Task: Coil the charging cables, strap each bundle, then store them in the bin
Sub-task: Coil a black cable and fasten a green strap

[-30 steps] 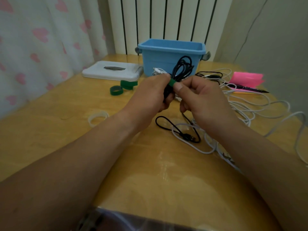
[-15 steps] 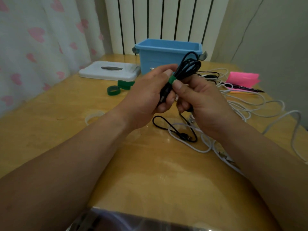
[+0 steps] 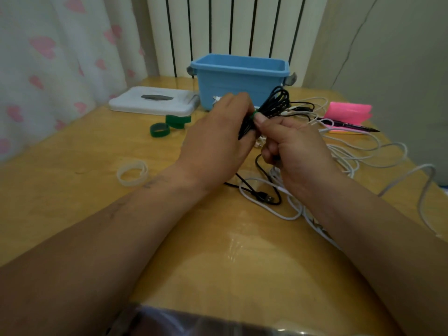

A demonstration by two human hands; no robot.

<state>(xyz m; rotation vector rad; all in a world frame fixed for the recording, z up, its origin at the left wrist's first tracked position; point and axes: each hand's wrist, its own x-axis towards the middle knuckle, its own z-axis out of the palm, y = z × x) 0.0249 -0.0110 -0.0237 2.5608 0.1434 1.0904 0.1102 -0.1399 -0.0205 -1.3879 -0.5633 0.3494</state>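
A coiled black cable bundle (image 3: 276, 103) is held above the wooden table (image 3: 72, 190), in front of the blue bin (image 3: 240, 76). My left hand (image 3: 218, 139) grips the bundle's lower part. My right hand (image 3: 291, 144) pinches the green strap (image 3: 254, 115) wrapped round the bundle's middle, thumb on the strap. A loose end of the black cable with a USB plug (image 3: 265, 197) trails on the table below my hands. Tangled white cables (image 3: 344, 156) lie to the right.
Two green strap rolls (image 3: 160, 129) and a clear tape ring (image 3: 132, 172) lie to the left. A white lid (image 3: 152, 101) sits beside the bin. A pink case (image 3: 348, 112) and a black pen (image 3: 351, 127) lie at the right.
Both hands and the black bundle dipped slightly and turned, the coil loops now leaning to the right. The grip on strap and bundle is unchanged.
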